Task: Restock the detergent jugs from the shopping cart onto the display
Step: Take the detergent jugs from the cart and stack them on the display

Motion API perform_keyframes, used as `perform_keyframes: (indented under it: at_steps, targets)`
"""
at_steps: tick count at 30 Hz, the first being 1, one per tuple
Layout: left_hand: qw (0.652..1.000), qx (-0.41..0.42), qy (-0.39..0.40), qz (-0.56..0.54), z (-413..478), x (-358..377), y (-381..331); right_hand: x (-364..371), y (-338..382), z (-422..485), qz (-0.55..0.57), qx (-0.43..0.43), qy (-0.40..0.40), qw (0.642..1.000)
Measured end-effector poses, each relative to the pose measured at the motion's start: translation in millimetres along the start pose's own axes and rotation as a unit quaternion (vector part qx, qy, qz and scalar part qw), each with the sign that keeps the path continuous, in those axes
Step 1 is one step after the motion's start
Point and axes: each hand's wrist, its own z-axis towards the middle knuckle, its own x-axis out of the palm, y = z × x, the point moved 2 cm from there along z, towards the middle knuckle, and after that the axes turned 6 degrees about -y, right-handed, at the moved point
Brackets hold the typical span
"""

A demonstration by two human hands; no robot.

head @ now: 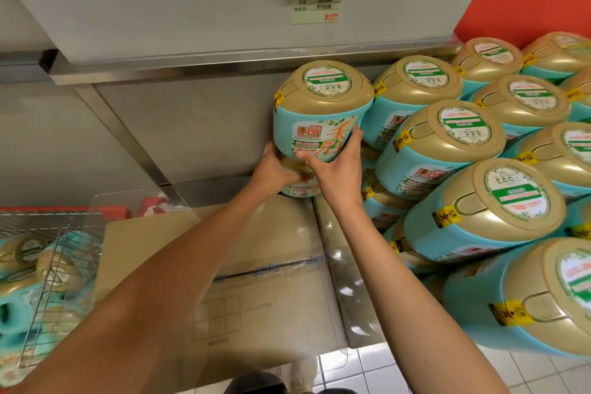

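So the left grip [276, 167] and right grip [336, 169] are both clamped round one teal detergent jug [319, 115], just left of the stacked display jugs [447, 150]. Shopping cart [56, 253] sits near left, more jugs inside.

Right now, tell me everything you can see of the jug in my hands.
The jug is squat, rounded plastic with a teal body and a wide gold cap. The cap carries a round white-and-green sticker and has a yellow tag at its edge. The front label shows a red Liby logo and a flower print. It sits cap uppermost at the left end of the stacked display, directly above another jug. The left hand grips its lower left edge; the right hand wraps its lower right, thumb on the label.
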Motion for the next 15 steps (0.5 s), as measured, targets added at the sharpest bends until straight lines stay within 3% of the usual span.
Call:
perform_keyframes:
  at_steps: [15]
  targets:
    - [0.997, 0.008, -0.034, 0.067, -25.9, 0.3, 4.8, -14.0, -20.2, -23.7, -0.038, -0.027, -0.003, 0.999]
